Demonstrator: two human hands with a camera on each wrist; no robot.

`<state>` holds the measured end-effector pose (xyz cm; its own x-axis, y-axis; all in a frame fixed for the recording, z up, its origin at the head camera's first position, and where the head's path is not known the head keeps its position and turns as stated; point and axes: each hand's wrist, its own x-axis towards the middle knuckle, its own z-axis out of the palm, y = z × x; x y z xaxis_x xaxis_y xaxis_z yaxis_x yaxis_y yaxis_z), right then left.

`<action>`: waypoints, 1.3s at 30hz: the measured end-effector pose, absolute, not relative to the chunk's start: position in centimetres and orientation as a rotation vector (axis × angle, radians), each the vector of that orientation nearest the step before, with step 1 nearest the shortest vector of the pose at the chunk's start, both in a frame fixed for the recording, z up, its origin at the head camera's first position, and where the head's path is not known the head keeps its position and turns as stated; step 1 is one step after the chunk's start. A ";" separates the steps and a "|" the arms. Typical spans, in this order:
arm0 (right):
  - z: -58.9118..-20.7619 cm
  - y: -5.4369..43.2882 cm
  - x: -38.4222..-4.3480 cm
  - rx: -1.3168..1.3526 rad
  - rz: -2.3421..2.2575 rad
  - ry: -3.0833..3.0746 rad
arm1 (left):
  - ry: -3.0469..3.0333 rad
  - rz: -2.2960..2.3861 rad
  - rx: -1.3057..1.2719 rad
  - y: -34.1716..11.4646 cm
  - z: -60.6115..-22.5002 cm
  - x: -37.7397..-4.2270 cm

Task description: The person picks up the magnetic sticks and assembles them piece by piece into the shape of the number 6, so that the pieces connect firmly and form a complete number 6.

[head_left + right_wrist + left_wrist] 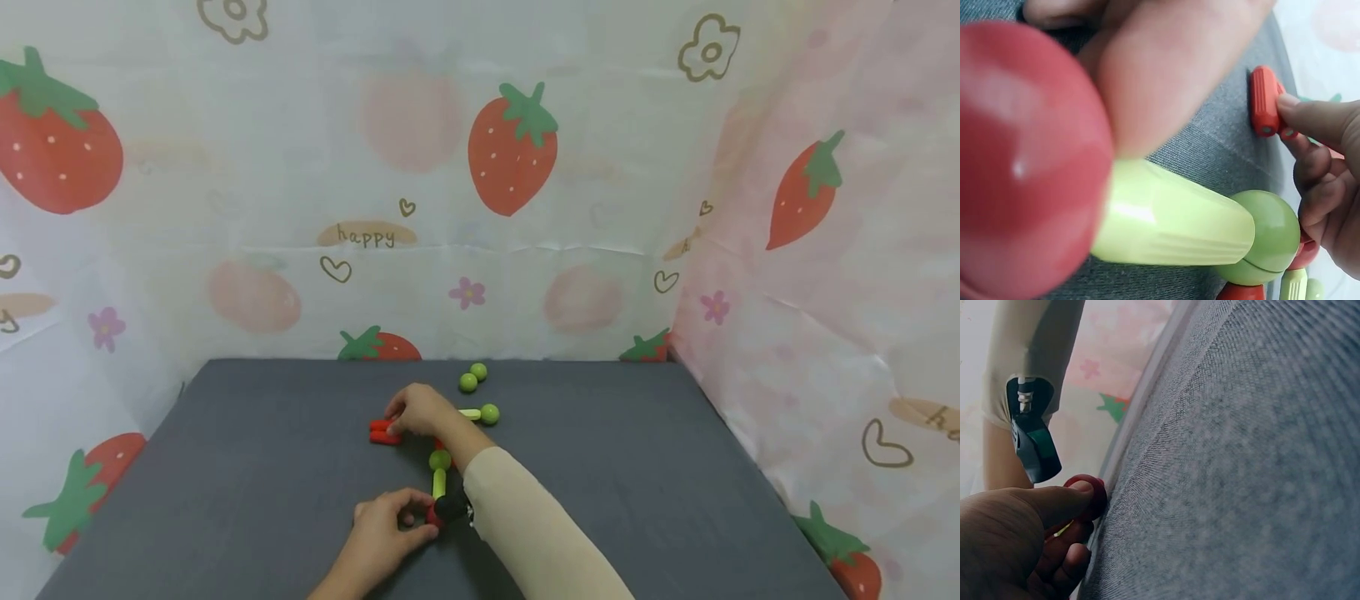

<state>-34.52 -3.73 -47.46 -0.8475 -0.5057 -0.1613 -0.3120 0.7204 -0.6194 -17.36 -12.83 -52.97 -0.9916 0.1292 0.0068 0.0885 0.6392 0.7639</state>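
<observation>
At the far left, one printed strawberry (60,154) on the backdrop (300,150) is cut off by the frame. Rightward on the grey tabletop (262,467), the left hand (381,527) pinches a red ball (1029,162) between thumb and fingers; only part of it shows in the head view. Above lie two parallel red rods (386,437), their right ends hidden by the right hand (423,412), whose thumb and fingers pinch one of the pair; whether they touch the other I cannot tell.

From the red ball, one pale-green rod (439,483) runs away to a green ball (440,459). A third red rod (1241,292) adjoins that green ball, mostly covered by the right wrist in the head view. A second red ball (1308,253) peeps out below the right hand in the right wrist view. Past the forearm, another pale-green rod (470,414), its left end hidden, meets an end green ball (490,414). Two loose green balls (468,382) sit near the back edge, making four green balls in all. A black wrist camera (452,507) hangs beside the held ball.
</observation>
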 end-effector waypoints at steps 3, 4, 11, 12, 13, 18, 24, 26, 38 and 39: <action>-47.4 -3.8 -34.7 -0.638 -0.835 2.635 | 2.813 1.300 0.190 -12.8 -53.0 -17.3; -47.4 -3.7 -34.7 -0.637 -0.831 2.644 | 2.815 1.300 0.192 -12.7 -53.0 -17.3; -46.8 -2.6 -34.4 -0.653 -0.828 2.706 | 2.815 1.305 0.212 -12.5 -53.2 -17.2; -46.6 -2.3 -34.3 -0.656 -0.838 2.706 | 2.810 1.304 0.211 -12.5 -53.2 -17.2; -46.4 -2.0 -34.1 -0.659 -0.848 2.709 | 2.806 1.302 0.207 -12.5 -53.2 -17.2; -45.2 -0.5 -33.4 -0.702 -0.892 2.729 | 2.781 1.321 0.194 -12.6 -53.1 -17.1; -43.7 1.0 -32.3 -0.733 -0.913 2.729 | 2.774 1.325 0.191 -12.7 -53.2 -17.0; -43.1 1.4 -31.9 -0.754 -0.924 2.721 | 2.772 1.326 0.191 -12.7 -53.2 -16.9; -41.9 3.9 -29.7 -0.946 -0.902 2.741 | 2.818 1.325 0.169 -12.7 -53.0 -17.1; -41.8 4.0 -29.6 -0.960 -0.901 2.746 | 2.826 1.322 0.172 -12.6 -53.0 -17.1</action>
<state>-29.56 4.05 -41.84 -0.7971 -0.5955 0.0996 -0.5388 0.6272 -0.5624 -17.08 -12.64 -53.03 -0.9938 0.1067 0.0315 0.0926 0.6360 0.7661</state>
